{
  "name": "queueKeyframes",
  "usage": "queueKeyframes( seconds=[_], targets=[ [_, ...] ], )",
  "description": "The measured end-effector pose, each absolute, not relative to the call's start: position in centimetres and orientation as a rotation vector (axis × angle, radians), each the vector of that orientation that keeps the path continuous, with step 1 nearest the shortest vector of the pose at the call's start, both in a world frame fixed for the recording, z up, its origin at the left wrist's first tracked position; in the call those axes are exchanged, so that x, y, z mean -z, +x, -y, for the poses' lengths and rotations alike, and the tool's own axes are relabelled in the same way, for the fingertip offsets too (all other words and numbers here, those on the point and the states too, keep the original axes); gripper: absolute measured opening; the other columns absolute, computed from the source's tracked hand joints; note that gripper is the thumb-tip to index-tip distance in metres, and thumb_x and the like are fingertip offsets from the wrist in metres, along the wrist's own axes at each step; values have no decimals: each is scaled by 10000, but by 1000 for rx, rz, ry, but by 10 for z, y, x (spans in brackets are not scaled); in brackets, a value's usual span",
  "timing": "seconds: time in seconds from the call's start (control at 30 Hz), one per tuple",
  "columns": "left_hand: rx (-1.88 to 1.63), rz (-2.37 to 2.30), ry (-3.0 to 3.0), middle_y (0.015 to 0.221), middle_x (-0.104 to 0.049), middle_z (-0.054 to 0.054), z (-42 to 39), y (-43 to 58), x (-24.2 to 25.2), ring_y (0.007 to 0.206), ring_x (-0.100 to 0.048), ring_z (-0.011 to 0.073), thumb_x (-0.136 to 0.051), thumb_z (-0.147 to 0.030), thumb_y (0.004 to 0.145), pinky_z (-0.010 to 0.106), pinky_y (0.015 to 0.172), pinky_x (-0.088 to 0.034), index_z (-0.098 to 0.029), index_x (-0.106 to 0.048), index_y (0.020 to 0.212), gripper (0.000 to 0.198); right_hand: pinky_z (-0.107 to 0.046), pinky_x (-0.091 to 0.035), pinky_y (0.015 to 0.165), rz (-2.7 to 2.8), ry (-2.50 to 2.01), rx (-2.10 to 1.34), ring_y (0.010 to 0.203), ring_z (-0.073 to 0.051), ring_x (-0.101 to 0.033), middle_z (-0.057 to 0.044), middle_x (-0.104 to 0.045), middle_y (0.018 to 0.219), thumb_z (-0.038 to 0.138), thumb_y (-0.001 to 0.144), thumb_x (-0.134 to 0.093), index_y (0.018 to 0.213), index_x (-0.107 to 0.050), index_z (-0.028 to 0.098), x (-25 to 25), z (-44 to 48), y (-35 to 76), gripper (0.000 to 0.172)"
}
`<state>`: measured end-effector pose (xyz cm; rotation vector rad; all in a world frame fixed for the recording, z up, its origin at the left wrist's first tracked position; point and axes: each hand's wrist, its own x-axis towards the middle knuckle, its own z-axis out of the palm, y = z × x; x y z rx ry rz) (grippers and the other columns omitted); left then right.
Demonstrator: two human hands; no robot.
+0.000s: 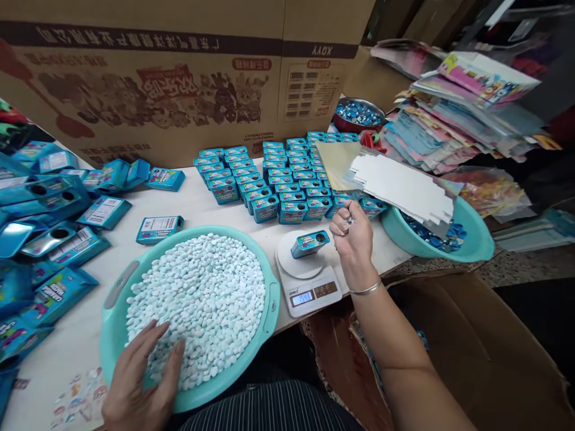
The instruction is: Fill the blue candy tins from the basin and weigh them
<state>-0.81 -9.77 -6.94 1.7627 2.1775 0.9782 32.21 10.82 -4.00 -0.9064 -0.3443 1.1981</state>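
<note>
A teal basin (271, 302) full of small pale blue and white candies (202, 299) stands before me. My left hand (144, 371) rests over its lower left part, fingers spread, fingertips at the candies. On the round plate of a white digital scale (314, 293) a blue candy box (311, 242) stands with a dark round hole in its top. Just right of that box, my right hand (353, 233) is raised with its fingers curled in; small pale pieces, seemingly candies, show between them. A silver bangle circles the right wrist.
Rows of upright blue boxes (293, 212) stand behind the scale. Loose blue boxes (60, 296) pile up at the left. A large carton (179, 90) closes off the back. A second teal basin (480, 239) at right holds blue lids, with white card sheets (399, 185) across it.
</note>
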Motion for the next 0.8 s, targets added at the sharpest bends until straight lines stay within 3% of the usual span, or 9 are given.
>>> queueKeyframes(
  seconds=[0.27, 0.5, 0.6, 0.8],
  targets=[
    [-1093, -2193, 1700, 1270, -651, 26, 97, -18, 85, 1205, -617, 295, -615, -479, 900, 467, 1123, -476, -274, -628, 1193, 358, -124, -204, 311, 361, -908, -1190, 335, -16, -231, 125, -334, 523, 386, 947, -628, 784, -524, 196, 36, -108, 323, 271],
    [-1073, -1928, 1725, 1269, -653, 18, 56, -10, 51, 1175, -632, 295, -641, -518, 867, 490, 1087, -499, -309, -584, 1262, 450, -139, -210, 300, 319, -874, -1189, 325, -22, -239, 128, -320, 499, 480, 920, -652, 730, -483, 201, 37, -101, 354, 377],
    [-1005, -1592, 1869, 1329, -628, 62, 13, 13, 40, 1214, -615, 285, -655, -512, 865, 449, 1016, -544, -281, -500, 1361, 569, -133, -209, 299, 274, -854, -1216, 314, -22, -237, 133, -319, 490, 385, 955, -625, 761, -511, 196, 41, -94, 359, 294],
    [-629, -1111, 2292, 1545, -388, 189, -74, 108, 47, 1420, -410, 331, -755, -413, 798, 484, 1140, -413, -199, -250, 1519, 906, -119, -211, 311, 243, -830, -1212, 306, -17, -254, 140, -320, 476, 267, 943, -626, 786, -531, 192, 45, -73, 356, 198]
  ],
)
